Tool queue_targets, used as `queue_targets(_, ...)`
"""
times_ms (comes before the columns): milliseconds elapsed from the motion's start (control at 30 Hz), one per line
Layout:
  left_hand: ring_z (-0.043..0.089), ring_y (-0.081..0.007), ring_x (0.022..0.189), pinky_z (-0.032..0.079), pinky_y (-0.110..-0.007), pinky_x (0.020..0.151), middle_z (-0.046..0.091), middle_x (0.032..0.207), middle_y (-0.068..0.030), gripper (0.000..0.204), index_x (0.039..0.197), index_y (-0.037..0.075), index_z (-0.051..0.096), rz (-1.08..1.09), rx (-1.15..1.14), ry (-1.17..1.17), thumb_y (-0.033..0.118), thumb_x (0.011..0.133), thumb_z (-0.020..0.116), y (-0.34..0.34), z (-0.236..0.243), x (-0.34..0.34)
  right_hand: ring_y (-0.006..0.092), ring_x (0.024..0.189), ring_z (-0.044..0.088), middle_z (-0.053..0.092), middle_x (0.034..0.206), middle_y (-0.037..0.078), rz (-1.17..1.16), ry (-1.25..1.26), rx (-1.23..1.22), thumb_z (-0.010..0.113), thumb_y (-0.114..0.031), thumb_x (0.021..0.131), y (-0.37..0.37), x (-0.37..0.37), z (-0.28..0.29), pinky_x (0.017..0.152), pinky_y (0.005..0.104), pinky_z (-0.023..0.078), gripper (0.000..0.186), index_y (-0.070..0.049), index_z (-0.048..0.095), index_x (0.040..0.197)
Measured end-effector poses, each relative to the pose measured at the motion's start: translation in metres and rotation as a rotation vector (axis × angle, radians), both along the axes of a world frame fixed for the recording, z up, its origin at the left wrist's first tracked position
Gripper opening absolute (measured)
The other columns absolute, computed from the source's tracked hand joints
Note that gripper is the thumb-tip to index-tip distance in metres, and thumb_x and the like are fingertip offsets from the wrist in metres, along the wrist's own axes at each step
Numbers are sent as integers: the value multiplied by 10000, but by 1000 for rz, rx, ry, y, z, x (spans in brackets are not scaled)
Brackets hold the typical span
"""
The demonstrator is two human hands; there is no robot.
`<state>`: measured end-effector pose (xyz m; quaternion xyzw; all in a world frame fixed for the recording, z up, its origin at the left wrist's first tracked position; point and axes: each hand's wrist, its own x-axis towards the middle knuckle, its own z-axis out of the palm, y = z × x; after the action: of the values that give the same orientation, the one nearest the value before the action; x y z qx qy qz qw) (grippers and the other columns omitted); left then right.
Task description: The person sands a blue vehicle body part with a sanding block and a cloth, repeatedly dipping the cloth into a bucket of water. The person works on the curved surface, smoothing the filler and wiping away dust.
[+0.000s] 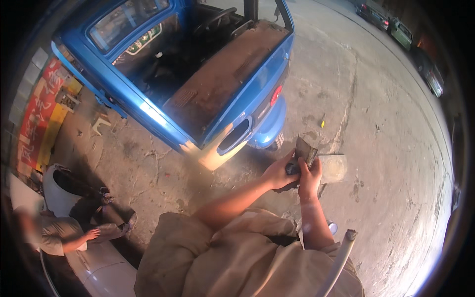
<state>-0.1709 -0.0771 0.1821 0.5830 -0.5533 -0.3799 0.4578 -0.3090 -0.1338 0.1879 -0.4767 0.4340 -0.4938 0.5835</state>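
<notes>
My left hand (278, 173) and my right hand (309, 179) are together in front of me, both closed on a worn, grimy folded sheet (306, 148) and a dark block (292, 167); their exact shapes are partly hidden by my fingers. Beyond them stands a blue vehicle (148, 111), its near corner (220, 156) coated in beige filler around an oval opening. A pale square board (332, 168) lies on the ground just right of my hands.
A person (64, 237) sits at lower left by a white car part (89, 267). A small stool (101, 123), signboards (39, 114) and a yellow object (322, 123) are around. A pale hose (341, 255) rises at lower right. Cars (401, 34) line the far right.
</notes>
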Motion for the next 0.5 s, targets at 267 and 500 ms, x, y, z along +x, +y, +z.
queue_targets(267,682,-290,1200,520,-383,1034,710,1274,-187,718,1474,25,520,7,129,129,310,883,812,-3,-12,-6,180,993,665,702,1093,113,-6,10,62,698,-88,977,7,-23,2,856,323,537,324,18,585,1261)
queue_targets(500,704,-275,1129,536,-391,1004,728,1211,-181,644,1376,16,605,12,300,214,349,869,821,-3,-17,-15,182,982,678,711,1109,88,-4,-164,226,659,-60,996,9,-40,-11,865,319,536,258,-9,598,1241)
